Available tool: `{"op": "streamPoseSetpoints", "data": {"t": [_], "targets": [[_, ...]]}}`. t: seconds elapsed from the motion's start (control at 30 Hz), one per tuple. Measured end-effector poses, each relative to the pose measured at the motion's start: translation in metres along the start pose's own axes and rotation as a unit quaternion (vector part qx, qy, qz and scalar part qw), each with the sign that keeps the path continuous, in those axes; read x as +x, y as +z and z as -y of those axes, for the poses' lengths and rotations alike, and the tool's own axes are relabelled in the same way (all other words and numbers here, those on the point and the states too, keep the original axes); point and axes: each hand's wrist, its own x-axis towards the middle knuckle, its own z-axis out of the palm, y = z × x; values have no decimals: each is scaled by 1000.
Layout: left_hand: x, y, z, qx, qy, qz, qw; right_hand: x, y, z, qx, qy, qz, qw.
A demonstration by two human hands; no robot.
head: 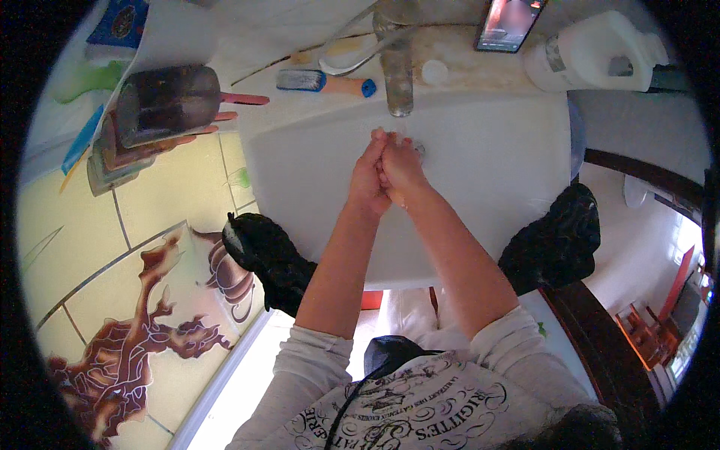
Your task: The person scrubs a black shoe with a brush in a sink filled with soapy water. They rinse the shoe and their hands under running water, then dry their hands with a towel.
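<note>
My left hand (pixel 368 175) and my right hand (pixel 403 164) are pressed together over a white sink basin (pixel 484 185), just in front of the faucet spout (pixel 400 84). The fingers look folded against each other, and part of each palm is hidden. No object shows between them. Light glints on the skin near my right wrist, like water or suds. A drain fitting (pixel 419 148) shows just past my right fingers. Black cloth (pixel 270 253) hangs over the left rim, and another black cloth item (pixel 557 239) drapes over the right rim.
Behind the basin lie a scrub brush (pixel 326 82) and a white round cap (pixel 435 72). A lit phone (pixel 511 25) leans near a white plastic jug (pixel 590 53). At left are several dark flat items with reddish handles (pixel 169 104), beside a tiled wall (pixel 174 191). A dark frame (pixel 602 343) stands right.
</note>
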Motion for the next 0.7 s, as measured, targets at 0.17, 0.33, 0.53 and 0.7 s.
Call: {"op": "streamPoseSetpoints", "data": {"t": [0.17, 0.33, 0.53, 0.7], "targets": [[9, -18, 7, 32, 5, 42, 999, 19, -15, -38, -385, -312, -20, 869], [22, -50, 13, 137, 20, -169, 976, 5, -47, -26, -575, -262, -50, 774], [17, -69, 29, 140, -29, -295, 945, 29, -89, -29, -619, -163, -202, 741], [6, -77, 48, 122, -28, -288, 949, 54, -101, -37, -577, -187, -205, 768]]}}
